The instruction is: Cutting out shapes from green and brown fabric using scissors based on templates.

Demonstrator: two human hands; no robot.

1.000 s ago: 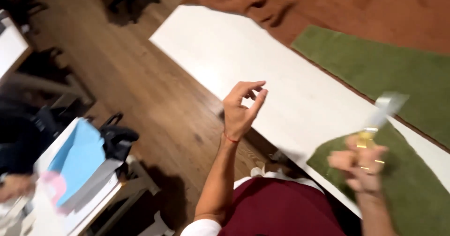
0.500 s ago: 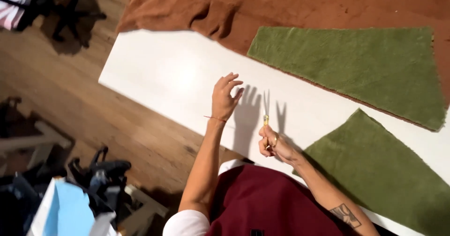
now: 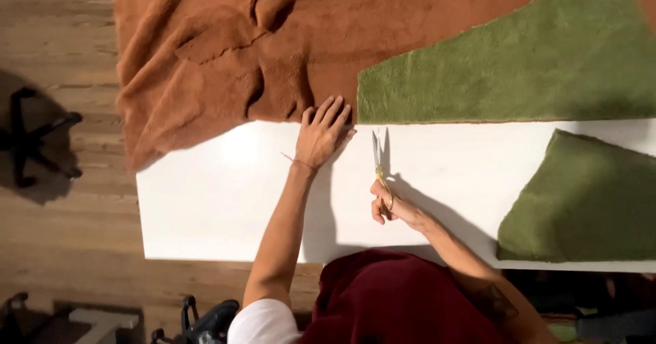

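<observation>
My left hand (image 3: pixel 322 133) lies flat on the white table (image 3: pixel 205 194), fingers spread, with its fingertips at the edge of the brown fleece fabric (image 3: pixel 273 43) and the corner of the large green fabric piece (image 3: pixel 519 71). My right hand (image 3: pixel 388 204) grips gold-handled scissors (image 3: pixel 378 159), blades pointing away from me toward the green piece's near edge. The blades look nearly closed and rest just above the tabletop. A second green fabric piece (image 3: pixel 588 200) lies to the right on the table.
A wooden floor (image 3: pixel 61 248) runs along the left. A black chair base (image 3: pixel 34 139) stands at the far left, and another wheeled base (image 3: pixel 205 320) sits near my left elbow. My dark red garment (image 3: pixel 403 303) fills the bottom middle.
My left hand has come down from the air onto the table at the fabric edge. The right hand has brought the scissors from the right to the middle of the table. The view has swung over the table.
</observation>
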